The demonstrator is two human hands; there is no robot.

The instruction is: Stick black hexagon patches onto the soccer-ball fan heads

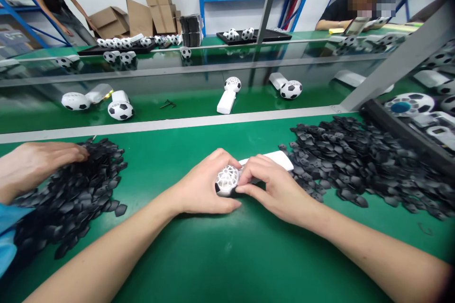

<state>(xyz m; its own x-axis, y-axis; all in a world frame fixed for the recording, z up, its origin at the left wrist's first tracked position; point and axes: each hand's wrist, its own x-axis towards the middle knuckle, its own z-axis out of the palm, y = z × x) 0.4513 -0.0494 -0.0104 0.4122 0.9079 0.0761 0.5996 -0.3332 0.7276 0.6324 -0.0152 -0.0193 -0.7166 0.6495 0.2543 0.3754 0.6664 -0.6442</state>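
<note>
A white device with a round, lattice-like soccer-ball head (pixel 227 179) and a white handle (pixel 280 160) lies low over the green table. Black patches show along the head's lower edge. My left hand (pixel 209 183) curls round the head from the left, with the thumb below it. On the head's right side, my right hand (pixel 268 184) pinches at the edge beside a black patch; whether a loose piece is between those fingertips is too small to tell. The right hand partly covers the handle. A large pile of black pieces (pixel 341 161) spreads to the right.
Another person's hand (pixel 53 161) touches a second pile of black pieces (pixel 81 199) at the left. Beyond the metal rail (pixel 177 125), several soccer-ball devices (pixel 121 106) rest on the green belt. A slanted grey post (pixel 394 57) and a black tray (pixel 408 137) stand at the right.
</note>
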